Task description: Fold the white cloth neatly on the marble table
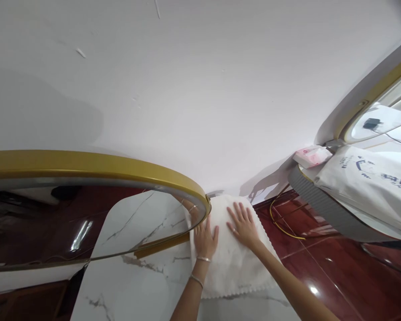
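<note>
A white cloth [235,267] with scalloped edges lies spread on the white marbled tabletop [133,285]. My left hand [205,238] rests flat on the cloth's left part, fingers stretched toward the wall and close beside the rim of a gold-framed round mirror [147,171]. Bracelets circle my left wrist. On the right part of the same cloth my right hand [243,225] lies flat with its fingers spread. Neither hand grips anything. The mirror leans over the table's left side and reflects part of my left hand.
To the right stands a second table with a grey ribbed side [317,196]. It carries a pink tissue pack [312,156], a white printed bag [370,178] and another gold-framed mirror [374,80]. A white wall [200,89] rises behind. Dark red tiles [321,267] cover the floor.
</note>
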`<state>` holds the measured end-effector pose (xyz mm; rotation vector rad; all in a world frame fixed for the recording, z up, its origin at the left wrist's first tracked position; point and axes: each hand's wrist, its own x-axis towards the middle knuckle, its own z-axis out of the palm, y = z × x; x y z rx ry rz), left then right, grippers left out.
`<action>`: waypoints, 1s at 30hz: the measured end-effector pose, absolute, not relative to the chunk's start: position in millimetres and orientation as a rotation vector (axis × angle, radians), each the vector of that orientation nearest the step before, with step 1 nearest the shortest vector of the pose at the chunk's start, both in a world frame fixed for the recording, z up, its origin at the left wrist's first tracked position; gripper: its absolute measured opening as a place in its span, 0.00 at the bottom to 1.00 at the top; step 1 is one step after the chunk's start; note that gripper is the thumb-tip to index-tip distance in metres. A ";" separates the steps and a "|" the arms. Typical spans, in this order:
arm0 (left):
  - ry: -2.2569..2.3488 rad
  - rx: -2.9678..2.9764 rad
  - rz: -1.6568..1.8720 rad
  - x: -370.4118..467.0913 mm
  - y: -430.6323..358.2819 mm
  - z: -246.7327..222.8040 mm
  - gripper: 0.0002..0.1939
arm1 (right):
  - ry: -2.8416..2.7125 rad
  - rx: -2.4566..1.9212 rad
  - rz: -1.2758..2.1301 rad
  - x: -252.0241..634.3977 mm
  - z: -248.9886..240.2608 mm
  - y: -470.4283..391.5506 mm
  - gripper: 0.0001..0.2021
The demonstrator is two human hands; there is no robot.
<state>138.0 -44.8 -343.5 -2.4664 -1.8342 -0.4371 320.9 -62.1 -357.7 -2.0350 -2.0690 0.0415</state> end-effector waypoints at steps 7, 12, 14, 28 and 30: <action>-1.919 -2.375 -0.549 117.7 -131.7 -357.4 0.33 | -2.082 -1.865 -0.120 303.5 -366.4 -167.0 0.33; -1.672 -2.709 -0.527 127.5 -100.6 -351.0 0.29 | -2.090 -1.868 -0.031 313.5 -360.6 -127.6 0.30; -1.665 -2.750 -0.528 133.5 -72.8 -345.2 0.26 | -2.095 -1.900 0.018 319.5 -358.4 -100.2 0.29; -1.914 -2.621 -0.379 126.6 -154.1 -329.5 0.33 | -2.038 -1.972 0.118 329.9 -354.9 -137.9 0.28; -1.909 -2.626 -0.310 115.7 -198.7 -327.9 0.34 | -2.078 -1.939 0.117 326.3 -353.1 -187.0 0.30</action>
